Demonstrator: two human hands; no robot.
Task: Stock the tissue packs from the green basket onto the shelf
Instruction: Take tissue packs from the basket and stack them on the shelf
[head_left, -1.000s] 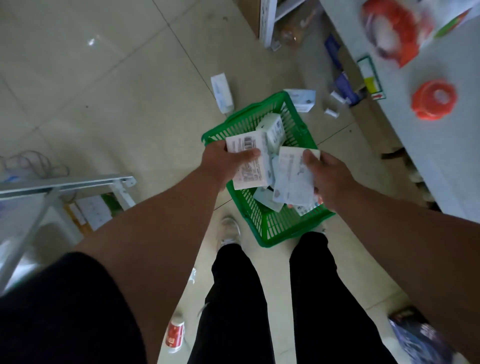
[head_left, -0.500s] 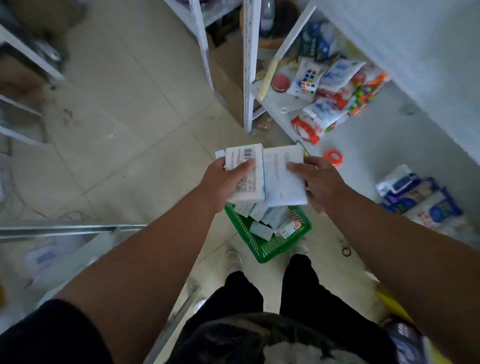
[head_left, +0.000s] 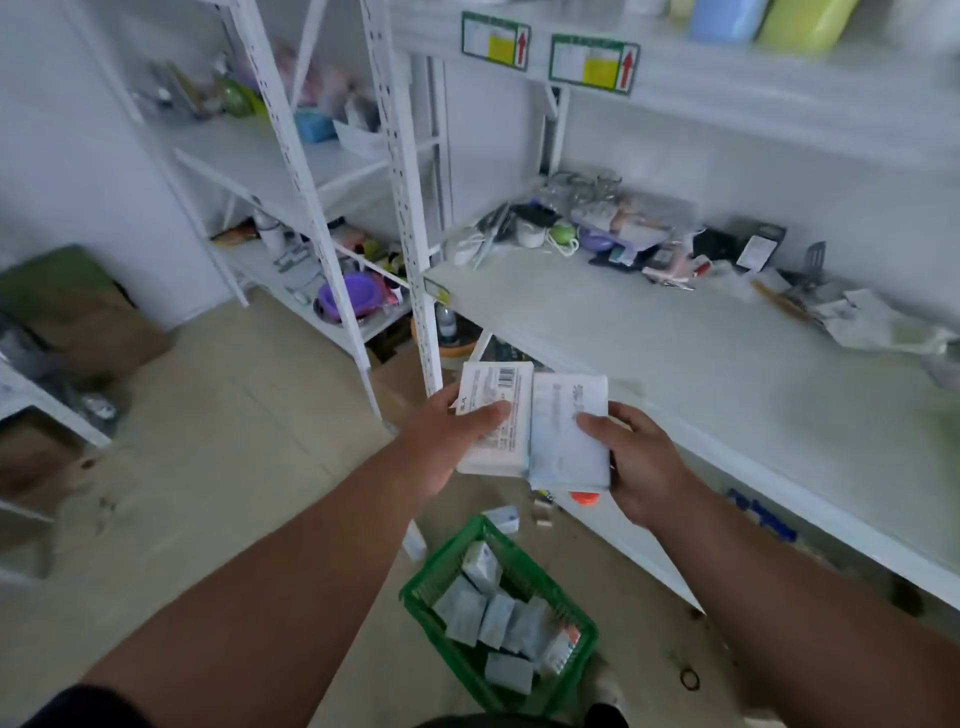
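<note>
My left hand (head_left: 451, 441) grips a white tissue pack with a barcode (head_left: 496, 410), thumb across its face. Beside it, my right hand (head_left: 636, 457) grips a second white tissue pack (head_left: 563, 436); the two packs touch side by side. Both are held in the air just in front of the near edge of the white shelf (head_left: 675, 364), at about its height. On the floor below stands the green basket (head_left: 441, 582) with several more tissue packs (head_left: 488, 618) inside.
The shelf's back holds cluttered small goods (head_left: 613, 228) and utensils at the right (head_left: 810, 296); its front part is bare. A white upright post (head_left: 410, 218) stands left of the shelf. Loose packs (head_left: 503, 518) lie on the floor beyond the basket.
Both hands have lifted the two packs from the basket up to shelf height. My view has swung up from the floor to the shelves.
</note>
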